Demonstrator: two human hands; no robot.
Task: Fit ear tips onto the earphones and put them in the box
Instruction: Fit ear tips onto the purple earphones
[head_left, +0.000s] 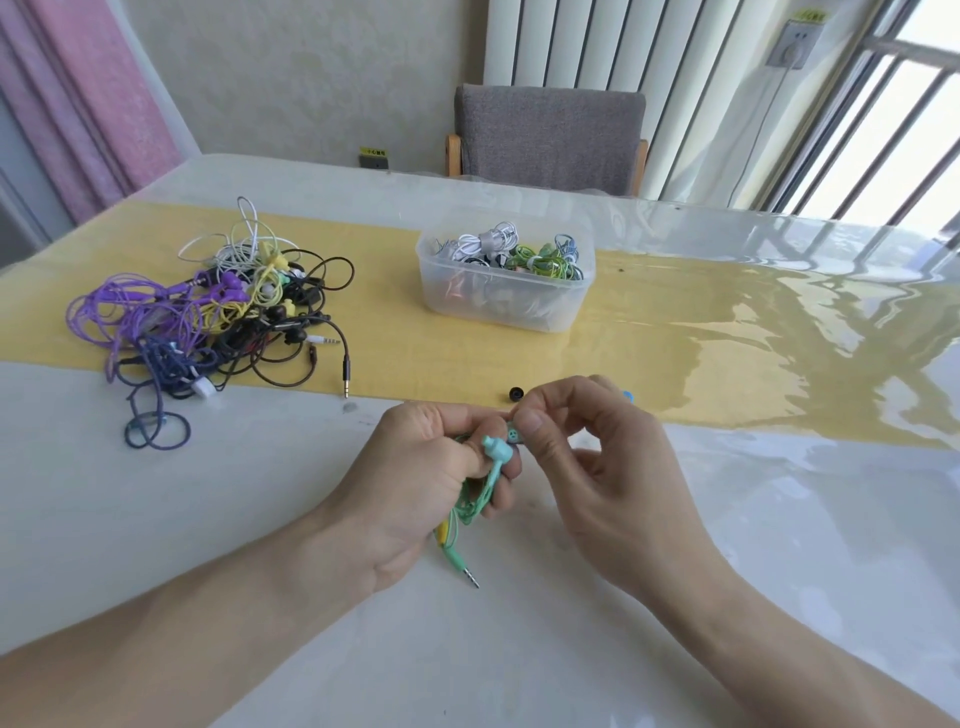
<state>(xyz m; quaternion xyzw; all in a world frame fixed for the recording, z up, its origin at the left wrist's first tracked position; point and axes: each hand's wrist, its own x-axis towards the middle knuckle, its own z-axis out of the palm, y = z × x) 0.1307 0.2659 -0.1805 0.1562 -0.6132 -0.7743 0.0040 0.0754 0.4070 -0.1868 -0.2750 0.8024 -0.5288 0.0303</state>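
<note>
My left hand (431, 467) grips a bundled mint-green earphone set (496, 454), its cable and jack plug (467, 574) hanging below the fist. One bare earbud sticks up above my fingers. My right hand (582, 441) pinches the second earbud (513, 434) between thumb and forefinger, right beside the left hand; whether an ear tip is between the fingers is hidden. A loose black ear tip (515, 394) lies on the table just behind my hands, and a blue one (627, 396) peeks out behind my right hand. The clear plastic box (504, 306) at centre back holds several coiled earphones.
A tangled heap of earphones (208, 322) in purple, yellow, black, white and dark blue lies at the left on the yellow table runner (389, 353). A grey chair (550, 135) stands behind the table's far edge. The tabletop has a glossy clear cover.
</note>
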